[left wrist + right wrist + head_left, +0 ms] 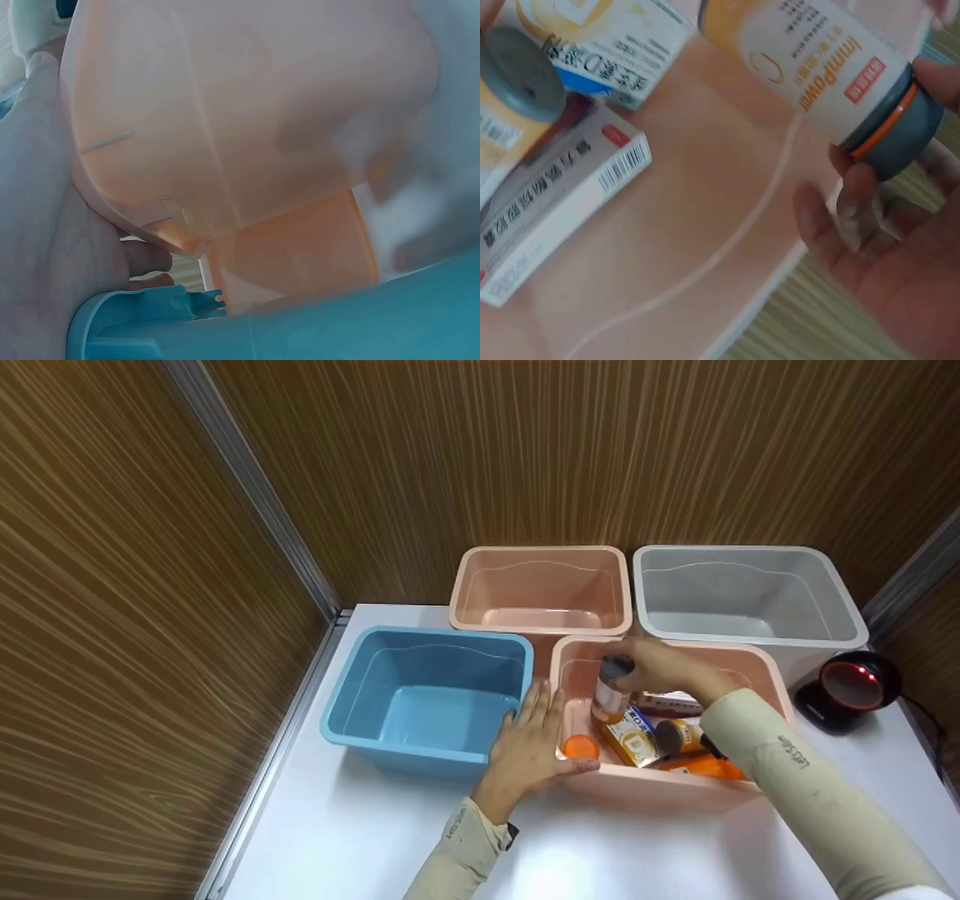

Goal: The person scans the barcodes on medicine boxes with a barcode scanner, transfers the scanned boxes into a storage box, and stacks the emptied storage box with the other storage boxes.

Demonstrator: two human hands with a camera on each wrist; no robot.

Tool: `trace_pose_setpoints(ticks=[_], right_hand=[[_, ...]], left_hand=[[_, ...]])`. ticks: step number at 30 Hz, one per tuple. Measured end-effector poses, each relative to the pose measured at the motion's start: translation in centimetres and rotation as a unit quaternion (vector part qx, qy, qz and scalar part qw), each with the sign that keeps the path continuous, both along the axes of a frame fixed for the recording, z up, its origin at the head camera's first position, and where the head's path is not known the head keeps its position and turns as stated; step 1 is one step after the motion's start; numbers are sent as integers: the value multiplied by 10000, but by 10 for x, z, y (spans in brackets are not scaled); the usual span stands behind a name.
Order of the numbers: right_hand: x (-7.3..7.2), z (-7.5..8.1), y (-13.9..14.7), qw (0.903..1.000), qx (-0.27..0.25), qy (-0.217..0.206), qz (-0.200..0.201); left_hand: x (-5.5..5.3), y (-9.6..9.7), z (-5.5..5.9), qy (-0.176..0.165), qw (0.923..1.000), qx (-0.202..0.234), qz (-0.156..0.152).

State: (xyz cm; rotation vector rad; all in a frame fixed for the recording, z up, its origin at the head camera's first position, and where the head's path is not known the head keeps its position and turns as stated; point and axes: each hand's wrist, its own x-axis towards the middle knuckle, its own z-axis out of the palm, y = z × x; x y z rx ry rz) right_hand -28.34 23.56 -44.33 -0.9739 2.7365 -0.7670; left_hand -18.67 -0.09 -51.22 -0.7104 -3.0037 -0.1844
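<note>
My right hand (656, 666) pinches a supplement bottle (611, 690) by its dark grey cap, over the left part of the front pink bin (675, 780). In the right wrist view the bottle (810, 64) shows an orange and white label, with thumb and fingers about the cap. My left hand (525, 746) rests with spread fingers on that bin's left rim, beside the blue bin. Below the bottle lie a yellow and white box (631, 739), another grey-capped bottle (679, 735), a white medicine box (566, 199), an orange cap (580, 747) and orange packaging (701, 766).
A blue bin (420, 748) stands to the left. Behind are another pink bin (540, 553) and a grey bin (750, 553), against the wood-grain wall (525, 450). A black scanner-like device (847, 690) with red lights sits at the right, its cable trailing to the table edge.
</note>
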Motion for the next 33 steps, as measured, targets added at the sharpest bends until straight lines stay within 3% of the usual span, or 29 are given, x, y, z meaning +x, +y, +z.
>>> trace_pose_setpoints(ticks=[3, 11, 19, 25, 27, 29, 31, 33], right_hand=[[4, 10, 11, 9988, -267, 67, -393], [26, 41, 38, 9848, -1099, -361, -1299], [58, 64, 61, 9744, -1731, 229, -1414], [80, 77, 77, 9580, -2310, 530, -1618], [82, 73, 89, 9484, -2549, 522, -1810], [83, 68, 100, 9319, -2991, 493, -1990], [86, 64, 111, 9040, -3683, 400, -2134], [88, 61, 119, 8629, -4562, 266, -2157]], left_hand=[[0, 0, -1, -106, 9999, 48, 46], [0, 0, 0, -171, 9998, 58, 123], [1, 1, 1, -114, 9999, 66, 79], [-1, 1, 3, -152, 9997, 191, 63], [-1, 1, 4, -157, 9996, 239, 41], [-2, 0, 4, -147, 9995, 295, 17], [-1, -1, 3, -108, 9995, 282, 13], [0, -3, 3, -89, 9996, 257, 15]])
